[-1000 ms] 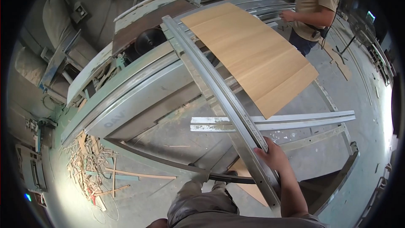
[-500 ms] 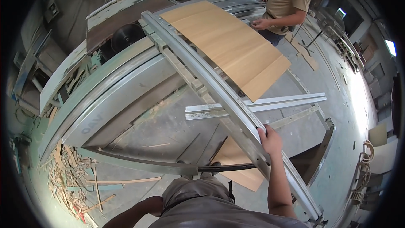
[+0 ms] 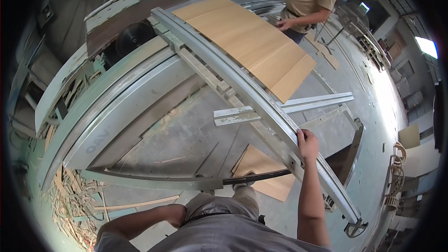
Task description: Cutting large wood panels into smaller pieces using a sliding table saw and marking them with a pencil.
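My right hand (image 3: 308, 145) is closed over the near part of a long grey metal rail (image 3: 261, 98), its fingers curled on the edge. This rail runs slantwise from the far left to the near right. Against its far side lies a wide sheet of light wood-grain board (image 3: 247, 42). A silver crossbar (image 3: 322, 102) passes beneath the rail. My left arm is bent, with the left hand (image 3: 176, 214) at my waist; its fingers are hidden.
A dark round saw blade (image 3: 134, 38) is at the far left, beside the long machine bed (image 3: 126, 98). Another person (image 3: 310, 2) stands beyond the board, one hand near its far edge. Wood offcuts (image 3: 74, 205) are heaped at lower left. A loose board (image 3: 268, 184) lies by my feet.
The view has shifted slightly, and more of my left forearm shows. My right hand keeps its hold on the rail, and the board still lies against it.
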Demonstrator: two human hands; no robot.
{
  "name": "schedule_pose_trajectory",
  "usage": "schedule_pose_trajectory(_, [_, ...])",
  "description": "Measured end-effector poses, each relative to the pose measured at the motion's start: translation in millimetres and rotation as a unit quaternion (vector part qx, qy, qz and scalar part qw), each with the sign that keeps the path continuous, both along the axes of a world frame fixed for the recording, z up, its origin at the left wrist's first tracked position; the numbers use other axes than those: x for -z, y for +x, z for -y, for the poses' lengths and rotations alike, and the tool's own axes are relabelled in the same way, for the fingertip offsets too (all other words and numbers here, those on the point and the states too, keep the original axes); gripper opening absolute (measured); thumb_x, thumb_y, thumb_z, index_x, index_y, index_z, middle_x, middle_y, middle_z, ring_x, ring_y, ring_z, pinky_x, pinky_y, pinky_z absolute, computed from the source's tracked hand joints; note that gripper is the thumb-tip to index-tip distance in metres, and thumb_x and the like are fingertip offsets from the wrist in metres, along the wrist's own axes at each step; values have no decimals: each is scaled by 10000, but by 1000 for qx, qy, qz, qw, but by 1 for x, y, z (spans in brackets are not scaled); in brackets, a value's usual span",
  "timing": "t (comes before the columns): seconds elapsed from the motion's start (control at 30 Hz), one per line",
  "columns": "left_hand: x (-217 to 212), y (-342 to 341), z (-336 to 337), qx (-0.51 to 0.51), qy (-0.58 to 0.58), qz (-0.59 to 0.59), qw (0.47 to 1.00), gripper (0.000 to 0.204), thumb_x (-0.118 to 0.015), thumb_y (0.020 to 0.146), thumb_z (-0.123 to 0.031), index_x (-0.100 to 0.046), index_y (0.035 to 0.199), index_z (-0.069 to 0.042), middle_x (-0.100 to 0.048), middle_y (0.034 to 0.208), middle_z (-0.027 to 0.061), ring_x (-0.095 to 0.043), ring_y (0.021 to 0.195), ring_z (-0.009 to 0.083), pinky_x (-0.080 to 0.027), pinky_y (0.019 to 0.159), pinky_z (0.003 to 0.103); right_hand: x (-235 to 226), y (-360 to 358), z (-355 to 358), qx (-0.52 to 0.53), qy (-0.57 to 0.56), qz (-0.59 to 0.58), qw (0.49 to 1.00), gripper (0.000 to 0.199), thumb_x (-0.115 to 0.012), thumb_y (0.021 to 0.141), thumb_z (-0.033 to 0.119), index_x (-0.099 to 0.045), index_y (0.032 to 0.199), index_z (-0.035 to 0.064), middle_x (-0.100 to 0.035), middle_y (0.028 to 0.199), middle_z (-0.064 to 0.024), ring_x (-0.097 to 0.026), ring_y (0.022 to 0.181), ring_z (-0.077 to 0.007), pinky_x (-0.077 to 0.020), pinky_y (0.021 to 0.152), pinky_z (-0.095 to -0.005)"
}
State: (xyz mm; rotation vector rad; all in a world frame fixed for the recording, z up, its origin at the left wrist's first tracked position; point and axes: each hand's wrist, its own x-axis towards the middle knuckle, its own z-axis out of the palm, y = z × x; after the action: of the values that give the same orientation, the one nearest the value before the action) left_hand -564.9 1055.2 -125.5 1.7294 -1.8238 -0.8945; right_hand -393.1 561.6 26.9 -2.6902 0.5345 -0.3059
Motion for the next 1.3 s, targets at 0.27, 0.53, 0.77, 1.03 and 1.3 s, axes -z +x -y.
schedule_pose_trajectory(0.27, [7,-24,-20,-26,9,47,999,241,-620,611,-320,-585,524,-99,-580,559,95,-593,587,309,-475,602,414,0,3,-5,-4,14,8,1000,353,-533,846,380,-675,929,67,-646,865,-174,-614,818,-343,-474,731,-392])
schedule_pose_trajectory(0.53, [6,-35,-28,-6,98,57,994,263,-638,628,-325,-623,754,-95,-621,770,118,-599,761,317,-499,695,408,1,2,0,-9,21,32,999,327,-544,849,342,-675,918,50,-652,840,-172,-622,798,-342,-479,722,-382])
schedule_pose_trajectory(0.77, [14,-35,-34,-39,125,48,990,281,-627,649,-334,-632,791,-92,-632,805,113,-605,771,314,-505,714,406,0,2,-5,7,9,7,1000,349,-537,846,368,-675,933,60,-649,864,-183,-624,821,-341,-480,731,-387])
schedule_pose_trajectory(1.03, [11,-23,-38,14,65,59,996,244,-629,612,-323,-606,656,-84,-606,703,114,-592,709,326,-489,676,411,-2,3,-3,26,6,7,1000,352,-530,843,390,-678,938,85,-651,849,-176,-624,804,-338,-482,733,-393])
schedule_pose_trajectory(1.3, [5,-19,-37,8,177,48,983,339,-653,579,-287,-634,830,-60,-627,869,156,-589,840,346,-495,768,406,-7,2,-2,40,32,-6,999,346,-529,842,390,-681,931,93,-652,828,-174,-626,792,-336,-484,727,-396])
